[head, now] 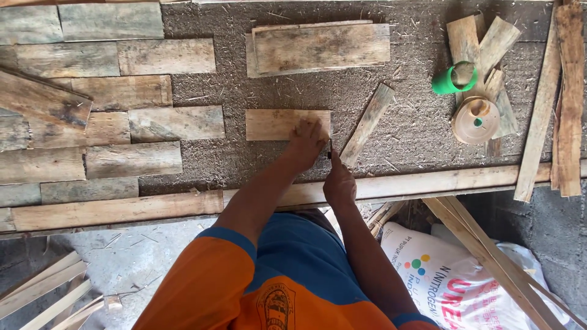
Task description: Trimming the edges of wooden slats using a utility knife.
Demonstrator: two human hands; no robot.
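Note:
A short pale wooden board [275, 124] lies flat on the rough chipboard worktop [403, 116]. My left hand [304, 144] presses down on the board's right end, fingers spread. My right hand [338, 181] sits just right of it, closed around a small dark tool, perhaps a pencil or blade [330, 150], whose tip touches the board's right edge. A narrow wooden strip [367, 124] lies slanted beside that edge.
Rows of weathered boards [104, 110] cover the left of the top. Two stacked planks [319, 47] lie farther back. A green cup [454, 78] and a round wooden-coloured lid [476, 120] rest on offcuts at the right. Long slats [565, 91] lie at the right edge; a white sack [452, 281] sits below.

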